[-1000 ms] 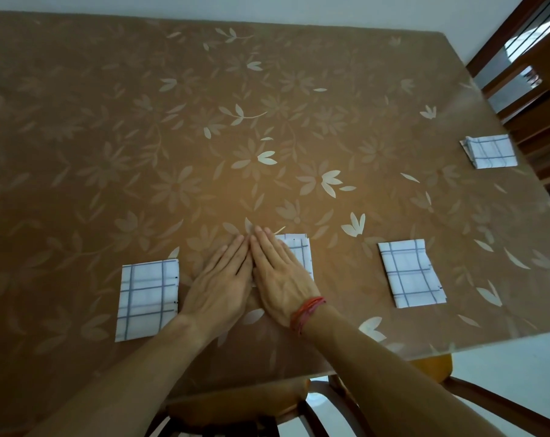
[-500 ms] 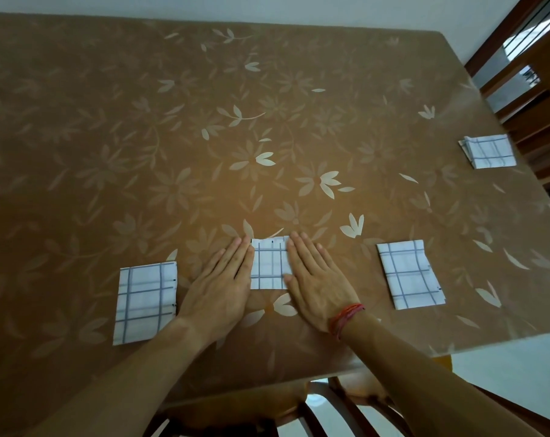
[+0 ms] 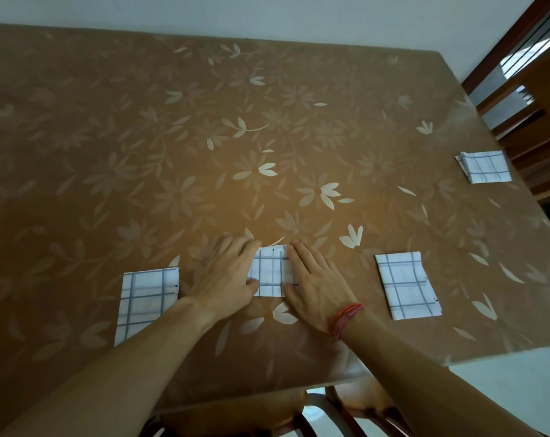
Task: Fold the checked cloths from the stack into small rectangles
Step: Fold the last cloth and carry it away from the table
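Small folded checked cloth (image 3: 272, 272), white with blue-grey lines, lies flat close to the near edge of the counter (image 3: 172, 146), roughly midway along it. It is a neat upright rectangle.

Left hand (image 3: 226, 279) lies flat along the cloth's left side, fingers straight and together, pointing at the far edge; thumb tip touches the cloth's near left corner. Right hand (image 3: 314, 288) lies flat along the right side, fingers straight, their inner edge overlapping the cloth's border. Neither hand pinches anything; both press palm-down, cloth showing between them. Red thread bracelet (image 3: 346, 315) on the right wrist.

Second folded cloth (image 3: 147, 298) just left of the left forearm, near the near edge, partly covered by the arm at its lower corner. Third folded cloth (image 3: 406, 285) to the right of the right hand, apart from it, slightly skewed.

Stack of cloths (image 3: 485, 167) sits at the right edge, well apart from the rest, layered edges showing on its left side.

Counter surface is brown with pale flower print, glossy. Wooden chair (image 3: 235, 414) tucked under the near edge; another chair (image 3: 526, 121) beyond the right edge.
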`<state>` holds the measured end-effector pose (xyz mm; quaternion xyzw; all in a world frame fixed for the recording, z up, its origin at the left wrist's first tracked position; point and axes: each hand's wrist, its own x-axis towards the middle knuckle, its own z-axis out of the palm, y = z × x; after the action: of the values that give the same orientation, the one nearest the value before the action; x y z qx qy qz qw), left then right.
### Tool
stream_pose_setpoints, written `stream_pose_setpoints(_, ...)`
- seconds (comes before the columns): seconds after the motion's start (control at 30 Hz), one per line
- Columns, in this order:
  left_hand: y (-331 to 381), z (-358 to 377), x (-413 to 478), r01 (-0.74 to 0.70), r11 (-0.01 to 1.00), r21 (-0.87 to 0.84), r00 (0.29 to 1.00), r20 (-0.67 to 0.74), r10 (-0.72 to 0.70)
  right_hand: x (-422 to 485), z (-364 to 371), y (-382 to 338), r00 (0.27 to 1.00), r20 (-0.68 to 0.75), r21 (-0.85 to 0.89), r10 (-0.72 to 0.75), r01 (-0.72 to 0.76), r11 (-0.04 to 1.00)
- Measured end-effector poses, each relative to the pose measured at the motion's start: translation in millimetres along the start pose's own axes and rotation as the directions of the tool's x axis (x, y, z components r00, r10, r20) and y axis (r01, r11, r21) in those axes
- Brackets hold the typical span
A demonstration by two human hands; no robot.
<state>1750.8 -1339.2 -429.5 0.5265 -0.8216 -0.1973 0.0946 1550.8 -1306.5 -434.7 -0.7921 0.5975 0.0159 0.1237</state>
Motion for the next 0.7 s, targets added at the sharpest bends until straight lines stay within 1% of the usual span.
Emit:
stream_pose_setpoints(0.17,2.7,-3.5,10.7,0.101,0.994,-0.042,0.994,0.057,-0.098,8.3,-12.1,-2.8,0.999,-0.008,0.005,-0.034,0.035,0.999)
stream_pose_setpoints(0.33,7.3,-6.8,20.6,0.123,0.992,0.017,0.986,0.112,-0.124,17.0,-19.2,-4.1,0.999,0.01,-0.009,-0.031,0.031,0.999)
stream_pose_setpoints(0.43,9.8,-10.5,25.9,0.163,0.987,0.009,0.975,0.154,-0.162,22.0,-19.5,-1.9,1.0,0.023,-0.023,-0.018,0.019,1.0)
stream_pose_setpoints(0.47,10.1,-11.4,26.7,0.175,0.985,-0.015,0.971,0.166,-0.17,23.3,-20.1,-1.7,1.0,0.027,-0.025,-0.016,0.017,1.0)
stream_pose_setpoints(0.53,11.6,-13.9,25.9,0.204,0.972,-0.121,0.969,0.163,-0.183,25.9,-21.7,-2.1,0.999,0.032,-0.008,-0.005,0.006,1.0)
stream_pose_setpoints(0.6,13.7,-16.6,22.6,0.223,0.944,-0.242,0.972,0.126,-0.197,28.7,-25.2,-3.8,0.999,0.04,0.005,0.003,-0.004,1.0)
stream_pose_setpoints(0.7,16.9,-21.3,17.7,0.222,0.89,-0.399,0.974,0.057,-0.217,30.5,-31.6,-7.2,0.999,0.039,-0.021,0.009,-0.008,1.0)
